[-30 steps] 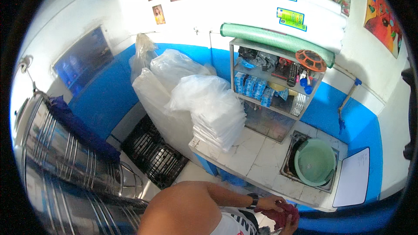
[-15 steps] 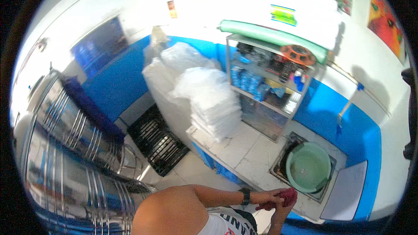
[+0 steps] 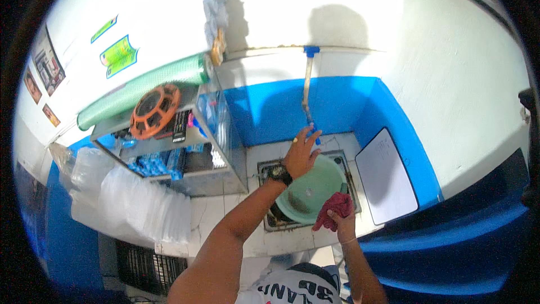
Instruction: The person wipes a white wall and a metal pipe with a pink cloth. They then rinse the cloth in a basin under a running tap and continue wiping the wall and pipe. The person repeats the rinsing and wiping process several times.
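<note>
My left hand is stretched out over the far part of the basin, its fingers spread beside the blue tap; I cannot tell whether they touch it. A dark watch is on that wrist. Closed on a crumpled maroon cloth, my right hand is over the near right rim of the basin. The round light-green basin sits in a sink set into the tiled counter and appears to hold some water.
Left of the sink stands a metal-framed shelf with blue packs, topped by an orange round grille and a green roll. Stacked white containers in plastic are further left. A white board leans at the right wall.
My view has swung right toward the sink. My left hand has let go of the cloth and reached forward to the tap; my right hand keeps the cloth and is now over the basin's rim.
</note>
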`<state>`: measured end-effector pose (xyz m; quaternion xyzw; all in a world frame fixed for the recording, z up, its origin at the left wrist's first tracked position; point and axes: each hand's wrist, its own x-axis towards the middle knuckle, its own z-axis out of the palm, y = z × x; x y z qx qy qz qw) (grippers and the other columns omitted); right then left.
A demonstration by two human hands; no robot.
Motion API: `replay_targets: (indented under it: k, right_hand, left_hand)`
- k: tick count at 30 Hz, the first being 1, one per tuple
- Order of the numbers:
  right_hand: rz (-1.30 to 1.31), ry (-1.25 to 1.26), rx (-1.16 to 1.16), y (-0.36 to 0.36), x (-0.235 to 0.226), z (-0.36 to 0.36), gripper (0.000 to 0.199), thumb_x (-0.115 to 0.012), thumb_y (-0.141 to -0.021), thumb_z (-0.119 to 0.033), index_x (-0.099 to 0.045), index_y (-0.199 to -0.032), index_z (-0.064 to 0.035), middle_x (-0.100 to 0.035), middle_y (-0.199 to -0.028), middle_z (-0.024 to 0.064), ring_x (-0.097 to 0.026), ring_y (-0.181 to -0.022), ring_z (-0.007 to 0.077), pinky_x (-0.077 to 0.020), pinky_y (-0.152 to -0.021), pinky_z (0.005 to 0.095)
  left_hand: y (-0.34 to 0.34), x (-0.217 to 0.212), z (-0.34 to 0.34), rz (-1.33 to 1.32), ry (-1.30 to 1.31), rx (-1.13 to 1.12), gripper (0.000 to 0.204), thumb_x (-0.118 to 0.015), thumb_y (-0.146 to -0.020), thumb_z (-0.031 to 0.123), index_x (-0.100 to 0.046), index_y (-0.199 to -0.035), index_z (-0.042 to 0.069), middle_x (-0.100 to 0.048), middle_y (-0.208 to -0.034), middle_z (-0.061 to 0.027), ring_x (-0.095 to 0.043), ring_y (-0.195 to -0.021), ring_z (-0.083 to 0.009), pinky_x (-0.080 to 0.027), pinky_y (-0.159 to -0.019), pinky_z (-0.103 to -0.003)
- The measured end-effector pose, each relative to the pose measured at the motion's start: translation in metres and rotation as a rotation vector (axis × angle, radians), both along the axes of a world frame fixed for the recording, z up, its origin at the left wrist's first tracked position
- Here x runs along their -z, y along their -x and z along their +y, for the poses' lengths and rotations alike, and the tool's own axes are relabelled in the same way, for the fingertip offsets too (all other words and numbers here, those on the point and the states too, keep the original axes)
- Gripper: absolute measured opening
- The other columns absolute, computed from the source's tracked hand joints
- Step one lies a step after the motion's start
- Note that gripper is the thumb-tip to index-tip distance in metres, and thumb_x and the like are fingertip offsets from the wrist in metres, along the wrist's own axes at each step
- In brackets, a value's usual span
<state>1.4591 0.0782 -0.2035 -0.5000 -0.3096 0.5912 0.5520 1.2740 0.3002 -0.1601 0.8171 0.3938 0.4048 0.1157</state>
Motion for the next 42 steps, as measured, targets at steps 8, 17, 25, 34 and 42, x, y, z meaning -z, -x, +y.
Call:
replay_targets:
  k: [8,17,25,34,42]
  right_hand:
    - [0.055,-0.059,0.097,-0.006,0.07,0.143,0.06,-0.076,-0.092,-0.025,-0.05,-0.14,-0.0007,-0.065,-0.12,0.0137,-0.066,-0.107,0.0258,-0.0551,-0.092,0.0409]
    - [-0.86,-0.052,-0.256,-0.002,0.117,0.308,0.059,-0.086,-0.083,-0.035,-0.063,-0.116,0.0089,-0.071,-0.111,0.0205,-0.069,-0.097,0.0309,-0.053,-0.079,0.0427]
    - [-1.118,-0.013,-0.376,-0.014,0.113,0.297,0.068,-0.074,-0.086,-0.048,-0.064,-0.127,0.0042,-0.072,-0.108,0.0252,-0.07,-0.099,0.0452,-0.0549,-0.086,0.0529]
    - [-0.725,-0.069,-0.482,-0.054,0.094,0.259,0.056,-0.074,-0.091,-0.043,-0.067,-0.11,0.0099,-0.071,-0.111,0.0264,-0.071,-0.099,0.0343,-0.0551,-0.084,0.0424]
    - [-0.827,0.009,-0.428,-0.064,0.067,0.234,0.033,-0.082,-0.089,-0.025,-0.068,-0.108,-0.001,-0.071,-0.08,0.0057,-0.07,-0.079,0.0204,-0.0552,-0.076,0.0375]
  left_hand:
    - [-0.003,-0.009,0.101,0.338,-0.101,0.191,0.031,-0.065,-0.099,0.036,-0.072,-0.104,0.006,-0.063,-0.112,-0.015,-0.06,-0.111,-0.0364,-0.053,-0.093,-0.048]
    - [-0.052,-0.003,0.096,0.127,0.153,-0.31,0.054,-0.064,-0.095,0.057,-0.073,-0.094,0.004,-0.06,-0.103,-0.0184,-0.061,-0.1,-0.0367,-0.055,-0.083,-0.049]
    - [-0.069,0.1,0.025,-0.303,0.265,-0.668,0.074,-0.06,-0.097,0.061,-0.055,-0.139,0.001,-0.06,-0.13,-0.0253,-0.059,-0.117,-0.0437,-0.048,-0.102,-0.053]
    - [-0.104,0.208,0.016,-1.206,1.303,-0.182,0.048,-0.053,-0.103,0.052,-0.066,-0.112,0.006,-0.071,-0.099,-0.0129,-0.067,-0.081,-0.0289,-0.054,-0.07,-0.045]
    - [-0.095,0.254,0.035,-0.704,0.751,-0.761,0.03,-0.07,-0.094,0.03,-0.069,-0.113,0.008,-0.066,-0.115,-0.0165,-0.065,-0.106,-0.0359,-0.052,-0.091,-0.045]
